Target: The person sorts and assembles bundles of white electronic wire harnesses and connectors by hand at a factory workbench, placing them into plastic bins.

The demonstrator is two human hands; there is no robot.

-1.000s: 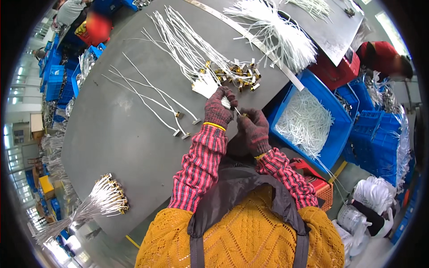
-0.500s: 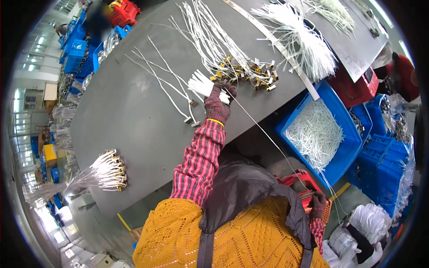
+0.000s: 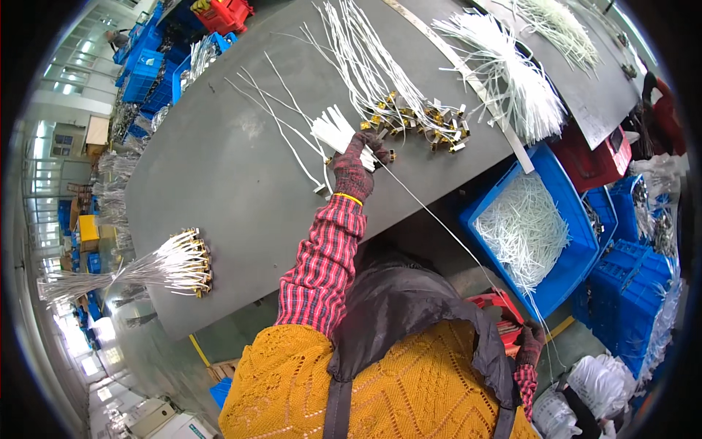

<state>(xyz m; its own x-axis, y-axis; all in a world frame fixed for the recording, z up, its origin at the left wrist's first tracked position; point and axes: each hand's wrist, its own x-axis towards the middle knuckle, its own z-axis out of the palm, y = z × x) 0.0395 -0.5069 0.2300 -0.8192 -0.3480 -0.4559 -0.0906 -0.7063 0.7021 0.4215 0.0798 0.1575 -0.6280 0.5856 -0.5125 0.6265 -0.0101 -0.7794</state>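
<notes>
My left hand [image 3: 357,164], in a dark knitted glove, is closed around a bundle of short white tubes [image 3: 335,129] above the grey table. A thin white wire [image 3: 439,218] stretches from this hand down to the right. At its lower end my right hand [image 3: 530,342], also gloved, appears closed on the wire beside a red crate [image 3: 499,311]; its fingertips are partly hidden. A few white cables [image 3: 291,139] with small connectors lie beyond my left hand, partly behind it. To its right spreads a pile of similar cables [image 3: 380,62] with gold-and-white connectors [image 3: 420,121].
A tied cable bundle [image 3: 172,265] lies on the left of the grey table [image 3: 234,183]. A metal strip [image 3: 475,84] edges the right side, beside a heap of white strands [image 3: 519,80]. Below stands a blue bin [image 3: 563,282] of white pieces. White sacks [image 3: 599,384] sit lower right.
The view has shifted over the table. My left hand now covers connectors that showed beside it, still gripping the tubes. My right hand has moved slightly right and down with the wire.
</notes>
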